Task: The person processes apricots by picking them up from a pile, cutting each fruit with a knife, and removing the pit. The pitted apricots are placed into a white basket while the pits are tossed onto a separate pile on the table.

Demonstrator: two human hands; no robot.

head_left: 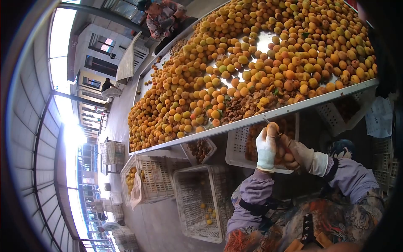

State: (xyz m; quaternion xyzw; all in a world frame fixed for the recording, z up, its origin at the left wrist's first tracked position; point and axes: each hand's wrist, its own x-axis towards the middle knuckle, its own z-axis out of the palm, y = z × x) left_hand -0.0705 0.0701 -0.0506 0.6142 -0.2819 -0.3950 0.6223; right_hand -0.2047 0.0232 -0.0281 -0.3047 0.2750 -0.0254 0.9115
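Observation:
My left hand [266,149], in a white glove with stained fingertips, is closed near the table edge. An orange rounded shape, perhaps an apricot, shows at its fingertips, and a thin pointed tip sticks out there; what holds the tip is unclear. My right hand [303,156], in a stained glove, has its fingers bent in against the left one; their contents are hidden. Both hands are above a white crate [241,148] of fruit. Beyond them, apricots [184,90] cover the metal-edged table [310,101], with a pile of brown pieces [241,107] near the edge.
Below the table edge are a large crate [184,195] with a few apricots, another crate [157,176] with a cloth, and a small tray [191,148] of brown pieces. A person [161,19] is across the table; another [108,89] sits farther off.

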